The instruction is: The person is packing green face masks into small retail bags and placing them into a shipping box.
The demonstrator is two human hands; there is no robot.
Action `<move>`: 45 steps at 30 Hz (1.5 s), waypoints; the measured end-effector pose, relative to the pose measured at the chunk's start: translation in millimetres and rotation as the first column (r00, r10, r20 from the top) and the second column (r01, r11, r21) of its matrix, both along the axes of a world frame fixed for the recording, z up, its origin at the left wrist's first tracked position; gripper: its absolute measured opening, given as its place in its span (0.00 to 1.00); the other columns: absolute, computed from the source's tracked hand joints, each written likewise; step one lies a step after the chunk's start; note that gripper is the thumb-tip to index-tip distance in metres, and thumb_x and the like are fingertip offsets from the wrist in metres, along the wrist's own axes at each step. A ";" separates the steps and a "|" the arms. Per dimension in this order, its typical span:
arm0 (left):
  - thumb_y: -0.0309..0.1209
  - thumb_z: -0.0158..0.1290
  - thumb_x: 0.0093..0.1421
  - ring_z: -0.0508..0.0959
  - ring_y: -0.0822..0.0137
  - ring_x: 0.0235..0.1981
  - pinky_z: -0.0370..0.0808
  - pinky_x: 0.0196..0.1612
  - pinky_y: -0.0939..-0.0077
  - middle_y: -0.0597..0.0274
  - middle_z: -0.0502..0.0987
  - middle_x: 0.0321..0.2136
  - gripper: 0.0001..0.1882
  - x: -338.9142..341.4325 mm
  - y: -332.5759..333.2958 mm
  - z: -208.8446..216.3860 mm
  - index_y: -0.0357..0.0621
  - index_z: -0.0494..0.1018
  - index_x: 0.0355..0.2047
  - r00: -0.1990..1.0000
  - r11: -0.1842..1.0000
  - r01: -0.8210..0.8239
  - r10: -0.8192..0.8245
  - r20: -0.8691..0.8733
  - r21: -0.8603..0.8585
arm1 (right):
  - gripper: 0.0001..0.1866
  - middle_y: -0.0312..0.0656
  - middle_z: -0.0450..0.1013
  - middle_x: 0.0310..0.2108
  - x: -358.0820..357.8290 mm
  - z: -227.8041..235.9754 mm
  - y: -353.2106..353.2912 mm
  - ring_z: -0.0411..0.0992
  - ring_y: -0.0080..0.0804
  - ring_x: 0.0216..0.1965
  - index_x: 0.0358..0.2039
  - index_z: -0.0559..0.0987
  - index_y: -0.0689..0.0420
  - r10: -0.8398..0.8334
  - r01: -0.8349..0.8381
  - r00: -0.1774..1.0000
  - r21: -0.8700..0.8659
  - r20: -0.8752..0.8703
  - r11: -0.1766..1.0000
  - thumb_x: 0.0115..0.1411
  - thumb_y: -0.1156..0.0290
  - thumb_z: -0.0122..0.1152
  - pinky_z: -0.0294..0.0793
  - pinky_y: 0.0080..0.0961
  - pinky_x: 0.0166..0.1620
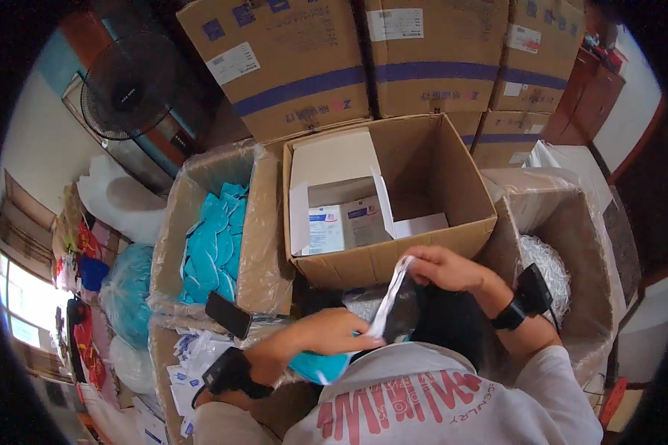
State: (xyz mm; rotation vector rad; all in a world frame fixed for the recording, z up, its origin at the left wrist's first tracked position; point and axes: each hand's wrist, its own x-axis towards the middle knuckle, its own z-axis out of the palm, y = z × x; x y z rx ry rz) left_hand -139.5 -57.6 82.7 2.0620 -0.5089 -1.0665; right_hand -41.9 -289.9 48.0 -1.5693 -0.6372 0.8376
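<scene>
A narrow white strip, thin and flexible, stretches between my hands in front of my chest. My right hand pinches its upper end between thumb and fingers. Lower and to the left, my left hand has its fingers closed around the strip's lower end. I cannot make out exactly what the strip is. Beneath my left hand, a teal fabric piece with a pale edge lies near my lap, partly covered by the hand and my shirt. A see-through plastic bag shows behind the strip.
An open carton ahead holds a white box with small printed packets. Teal fabric pieces fill a lined carton at left; white strands lie in one at right. A phone rests on a carton edge. Stacked cartons stand behind.
</scene>
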 end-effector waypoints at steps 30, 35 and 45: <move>0.41 0.41 0.61 0.65 0.79 0.26 0.66 0.31 0.76 0.67 0.67 0.20 0.17 -94.2 -36.7 -102.7 0.40 0.71 0.31 0.976 0.775 -0.202 0.109 -0.189 -0.598 | 0.22 0.40 0.68 0.34 -48.9 24.7 -60.1 0.61 0.23 0.37 0.41 0.67 0.63 0.775 -0.841 0.537 -0.135 -0.334 0.525 0.64 0.56 0.33 0.63 0.25 0.43; 0.39 0.41 0.61 0.67 0.79 0.27 0.67 0.32 0.77 0.66 0.68 0.21 0.16 -98.9 -30.7 -98.3 0.38 0.71 0.30 0.960 0.748 -0.279 0.225 -0.165 -0.602 | 0.18 0.36 0.66 0.30 11.4 30.6 -186.8 0.63 0.24 0.33 0.37 0.70 0.57 0.455 -0.564 0.825 -0.511 -0.334 0.649 0.62 0.54 0.40 0.64 0.23 0.36; 0.45 0.45 0.58 0.64 0.79 0.18 0.60 0.23 0.86 0.71 0.65 0.16 0.17 64.9 30.2 3.3 0.46 0.67 0.21 0.335 -0.133 -0.753 0.766 -0.549 -0.645 | 0.22 0.27 0.61 0.22 40.6 27.0 -20.2 0.55 0.16 0.21 0.35 0.73 0.56 -0.209 0.239 0.947 0.101 -0.243 0.966 0.61 0.50 0.39 0.54 0.13 0.24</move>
